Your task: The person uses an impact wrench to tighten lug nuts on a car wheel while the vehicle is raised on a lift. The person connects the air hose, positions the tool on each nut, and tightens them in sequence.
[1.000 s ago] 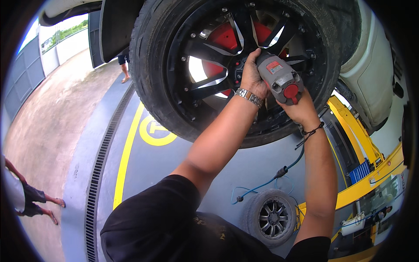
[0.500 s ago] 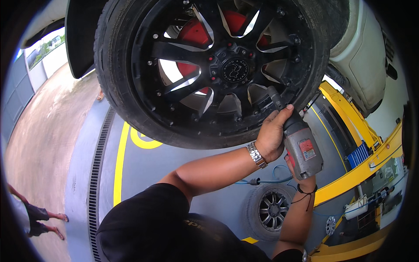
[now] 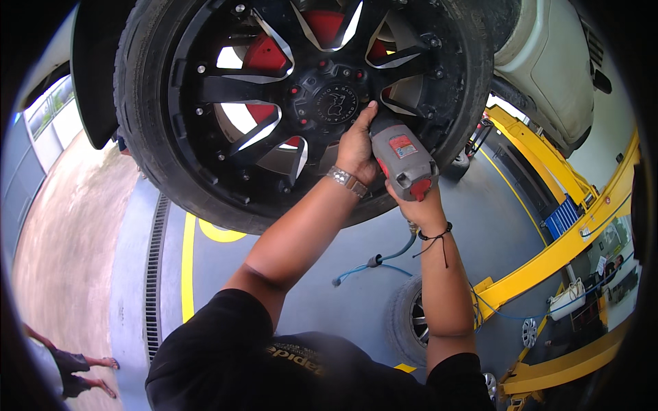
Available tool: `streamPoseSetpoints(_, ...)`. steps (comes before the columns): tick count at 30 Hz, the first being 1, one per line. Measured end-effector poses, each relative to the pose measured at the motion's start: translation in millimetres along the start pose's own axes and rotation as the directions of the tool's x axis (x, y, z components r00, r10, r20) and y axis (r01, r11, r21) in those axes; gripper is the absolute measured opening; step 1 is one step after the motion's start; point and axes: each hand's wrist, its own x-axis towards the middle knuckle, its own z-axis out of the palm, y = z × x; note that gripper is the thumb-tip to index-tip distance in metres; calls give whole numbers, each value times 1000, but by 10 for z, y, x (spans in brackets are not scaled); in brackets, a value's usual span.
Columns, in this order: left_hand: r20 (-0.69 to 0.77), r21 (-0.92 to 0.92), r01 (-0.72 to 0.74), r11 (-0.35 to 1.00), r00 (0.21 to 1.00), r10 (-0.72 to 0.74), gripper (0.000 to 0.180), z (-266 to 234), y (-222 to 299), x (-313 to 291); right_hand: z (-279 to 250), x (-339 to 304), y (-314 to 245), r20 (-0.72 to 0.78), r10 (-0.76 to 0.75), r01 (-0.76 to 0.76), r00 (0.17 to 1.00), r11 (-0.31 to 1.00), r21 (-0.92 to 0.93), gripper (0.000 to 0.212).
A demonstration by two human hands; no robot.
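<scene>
A black multi-spoke wheel [image 3: 226,89] with its tyre [image 3: 140,116] hangs raised in front of me. Red-tipped studs ring its round centre cap, and red brake parts [image 3: 264,58] show between the spokes. Both my hands are on a grey and red impact wrench [image 3: 404,149], whose nose points into the wheel near the hub. My left hand [image 3: 358,152] grips the front of the tool from the left, thumb along its nose. Below the body, my right hand [image 3: 421,205] is closed round the handle. The wrench's tip is hidden by its own body and my left hand.
A blue air hose [image 3: 391,257] drops from the wrench's handle. Another wheel [image 3: 409,318] lies on the grey floor below my arms. Yellow lift arms [image 3: 534,267] reach across the right. A floor drain grate [image 3: 156,274] and a person's legs [image 3: 86,373] are at left.
Both hands have carried the impact wrench up and left, from the lower right spokes to beside the hub. The view has shifted too, so the wheel sits further left and higher.
</scene>
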Motion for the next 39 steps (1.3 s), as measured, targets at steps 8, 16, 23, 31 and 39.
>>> streamPoseSetpoints(8, 273, -205, 156, 966, 957, -96, 53, -111, -144, 1, -390, 426, -208, 297, -163, 193, 941, 978, -75, 95)
streamPoseSetpoints(16, 363, -433, 282, 856, 924, -121, 57, -83, -212, 22, -464, 574, -259, 404, -95, 169, 910, 974, -151, 103)
streamPoseSetpoints(23, 226, -354, 169, 920, 970, -91, 48, -143, -287, 44, -482, 663, -226, 459, -70, 177, 886, 965, -195, 109)
streamPoseSetpoints(31, 308, -392, 238, 889, 944, -117, 48, -115, -233, 55, -511, 696, -267, 483, -141, 296, 864, 919, -262, 112)
streamPoseSetpoints(39, 255, -353, 205, 913, 960, -117, 46, -113, -177, 71, -540, 765, -290, 514, -175, 325, 840, 920, -218, 108)
